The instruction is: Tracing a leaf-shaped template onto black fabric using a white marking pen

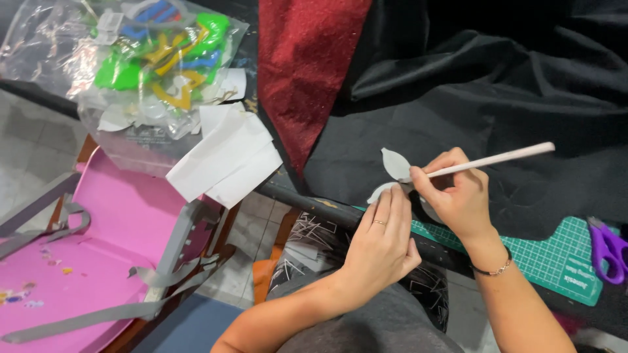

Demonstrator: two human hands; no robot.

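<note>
My left hand (pixel 379 245) lies flat with its fingers pressing a grey leaf-shaped paper cutout (pixel 394 163) onto black fabric (pixel 497 104). My right hand (pixel 454 193) grips a thin white pencil (pixel 497 159), its tip touching the cutout's edge where the shape meets the fabric. The pencil's far end points up to the right. Part of the cutout is hidden under both hands.
A strip of red glittery fabric (pixel 301 65) lies left of the black cloth. A green cutting mat (pixel 556 261) with purple scissors (pixel 608 248) sits at right. White paper sheets (pixel 226 160), a clear bag of coloured plastic shapes (pixel 150 59) and a pink tray (pixel 98 248) with grey strips are at left.
</note>
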